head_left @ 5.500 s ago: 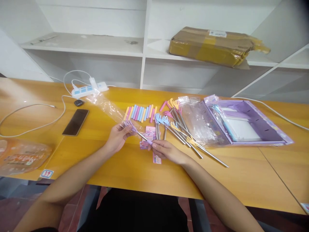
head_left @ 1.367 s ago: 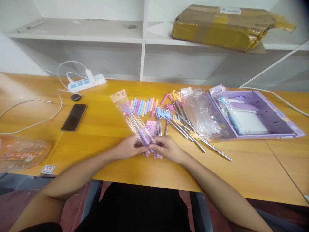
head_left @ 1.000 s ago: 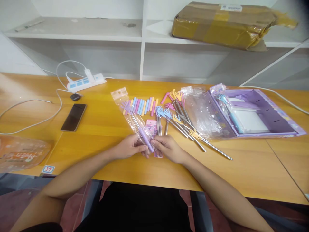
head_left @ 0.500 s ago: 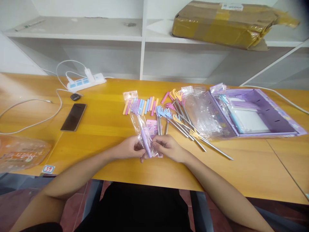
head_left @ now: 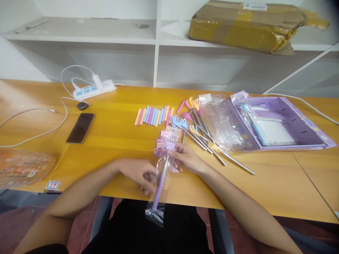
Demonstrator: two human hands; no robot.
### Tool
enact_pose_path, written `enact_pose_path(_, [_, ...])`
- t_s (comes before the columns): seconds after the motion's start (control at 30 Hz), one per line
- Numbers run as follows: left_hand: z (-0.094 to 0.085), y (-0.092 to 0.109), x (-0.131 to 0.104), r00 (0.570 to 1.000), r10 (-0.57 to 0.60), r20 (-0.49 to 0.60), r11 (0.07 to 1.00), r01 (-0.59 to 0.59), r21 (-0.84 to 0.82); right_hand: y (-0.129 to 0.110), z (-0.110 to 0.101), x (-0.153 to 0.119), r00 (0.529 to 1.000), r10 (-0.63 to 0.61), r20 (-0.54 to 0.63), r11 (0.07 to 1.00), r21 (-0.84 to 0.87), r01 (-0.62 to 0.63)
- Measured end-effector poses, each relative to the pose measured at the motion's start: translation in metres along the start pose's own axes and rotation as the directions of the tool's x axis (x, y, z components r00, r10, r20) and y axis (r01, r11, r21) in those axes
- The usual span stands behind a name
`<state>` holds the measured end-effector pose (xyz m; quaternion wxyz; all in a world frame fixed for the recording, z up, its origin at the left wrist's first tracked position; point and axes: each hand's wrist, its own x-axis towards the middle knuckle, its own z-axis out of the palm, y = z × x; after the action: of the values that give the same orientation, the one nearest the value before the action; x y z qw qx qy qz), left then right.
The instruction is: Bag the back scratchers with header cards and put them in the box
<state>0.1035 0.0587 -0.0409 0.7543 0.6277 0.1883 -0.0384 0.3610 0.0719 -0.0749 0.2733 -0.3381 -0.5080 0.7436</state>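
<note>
Already bagged, a purple scratcher (head_left: 159,189) is clamped in the right hand (head_left: 187,159) above the surface (head_left: 119,141); the left hand (head_left: 138,174), fingers apart, hovers beside it; loose scratchers (head_left: 214,146) lie unbagged.

Backed by white shelves (head_left: 157,53) — floored in reddish tile (head_left: 83,222) — furnished with a wooden table (head_left: 116,137), shiny at far left.

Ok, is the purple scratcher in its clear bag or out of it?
In: the purple scratcher shows through the clear bag, whose film runs past its lower end. The right hand holds both.
</note>
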Motion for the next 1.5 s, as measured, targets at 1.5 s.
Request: enact_pose_path(1.5, [-0.017, -0.025, 0.018, 0.484, 0.341, -0.806, 0.939, -0.203, 0.276, -0.007, -0.022, 0.006, 0.784, -0.616, -0.084, 0.502, -0.808, 0.308])
